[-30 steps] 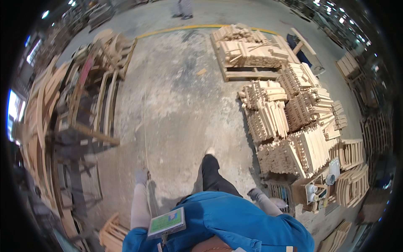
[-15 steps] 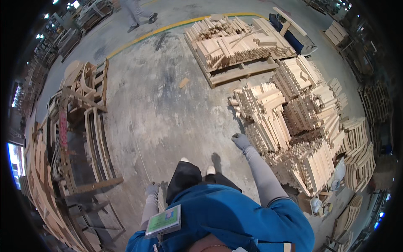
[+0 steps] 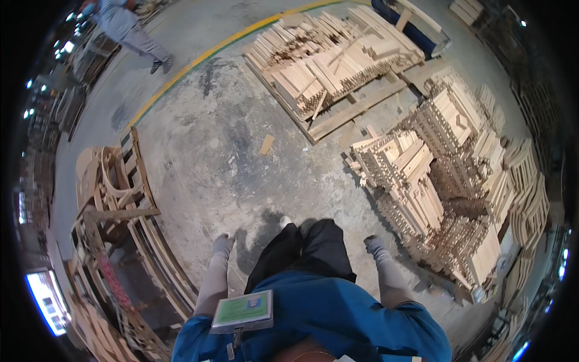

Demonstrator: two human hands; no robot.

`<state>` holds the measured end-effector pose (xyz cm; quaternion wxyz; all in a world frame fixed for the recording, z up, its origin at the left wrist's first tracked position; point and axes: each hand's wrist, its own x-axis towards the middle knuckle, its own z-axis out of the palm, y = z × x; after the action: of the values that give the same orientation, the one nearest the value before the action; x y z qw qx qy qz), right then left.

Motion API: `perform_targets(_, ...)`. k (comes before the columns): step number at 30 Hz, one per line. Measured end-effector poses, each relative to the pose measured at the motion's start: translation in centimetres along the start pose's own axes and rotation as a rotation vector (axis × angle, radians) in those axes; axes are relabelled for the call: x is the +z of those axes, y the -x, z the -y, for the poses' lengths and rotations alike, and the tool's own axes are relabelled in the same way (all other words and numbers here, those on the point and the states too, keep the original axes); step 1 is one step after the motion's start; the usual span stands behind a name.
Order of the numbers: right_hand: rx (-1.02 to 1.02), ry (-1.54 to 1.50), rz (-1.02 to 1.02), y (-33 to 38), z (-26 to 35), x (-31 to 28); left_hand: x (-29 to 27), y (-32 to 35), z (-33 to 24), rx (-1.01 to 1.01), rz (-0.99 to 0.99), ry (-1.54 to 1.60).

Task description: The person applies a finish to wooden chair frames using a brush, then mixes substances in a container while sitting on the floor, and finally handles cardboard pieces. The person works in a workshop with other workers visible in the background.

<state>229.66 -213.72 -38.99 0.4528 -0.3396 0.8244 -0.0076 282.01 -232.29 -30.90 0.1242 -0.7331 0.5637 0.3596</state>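
My left hand (image 3: 222, 244), in a grey glove, hangs low beside my left leg, nearest to the wooden frames on the left. Its fingers look loosely bent and apart, and nothing shows in them. My right hand (image 3: 374, 244), gloved the same way, hangs out from my right leg over the concrete floor. Loosely curled and slightly parted, its fingers hold nothing that I can see. A stack of pale wooden pieces (image 3: 416, 187) stands beyond it to the right, apart from the hand.
A pallet (image 3: 356, 111) loaded with wooden strips lies ahead to the right. Curved wooden parts (image 3: 114, 175) and long frames (image 3: 151, 253) line the left side. A small wood piece (image 3: 266, 144) lies on the floor. Past the yellow line (image 3: 181, 73), a person (image 3: 123, 27) is on foot.
My right hand has drawn back from beside the wood stack toward my leg. My view has turned and my feet have shifted. The person at the far left shows more fully.
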Motion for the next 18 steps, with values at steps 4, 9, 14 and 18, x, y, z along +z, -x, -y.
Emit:
perform_targets(4,0.138,-0.523,0.008,-0.5,7.5,1.4,-8.1,-9.2,-3.8,-0.055,-0.04,-0.031)
perform_targets(9,0.203,-0.365,0.081,-2.5,11.6,-0.2,-12.5,-19.3,-14.2,0.048,-0.044,0.008)
perform_targets(14,0.41,-0.469,0.124,-7.7,14.4,-3.4,-15.4,-26.5,-26.4,0.129,-0.008,-0.13)
perform_targets(18,0.286,-0.579,0.062,-15.6,22.6,-8.3,-21.2,-34.2,-31.9,0.206,-0.144,-0.151)
